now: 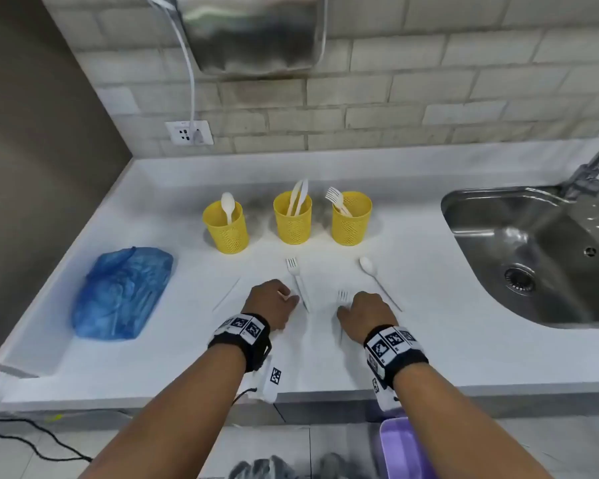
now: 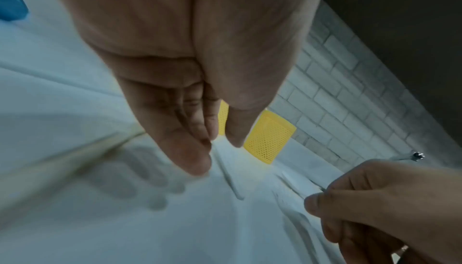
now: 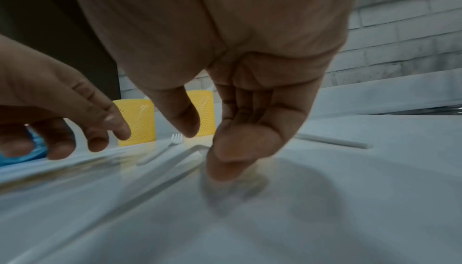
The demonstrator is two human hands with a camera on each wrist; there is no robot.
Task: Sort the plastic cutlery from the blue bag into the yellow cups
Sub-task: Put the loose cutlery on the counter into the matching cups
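On the white countertop (image 1: pixel 429 340), three yellow perforated plastic cups (image 1: pixel 293 217) are already holding some white plastic cutlery; two forks (image 1: pixel 297 283), a spoon (image 1: pixel 369 266) and a knife (image 1: pixel 226 294) are lying unsorted near them. Crumpled blue plastic bag (image 1: pixel 121 293) is sitting far left. Left hand (image 1: pixel 272 302) and right hand (image 1: pixel 367 314) are hovering, fingers loosely curled, pinching nothing.

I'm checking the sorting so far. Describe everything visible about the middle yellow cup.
The middle yellow cup is a round, slightly tapered plastic holder, its wall perforated with small holes below a plain rim. It stands upright on the white countertop near the back, between two matching cups and apart from both. Inside, two white plastic knives lean together, tips rising above the rim. Neither hand touches it.
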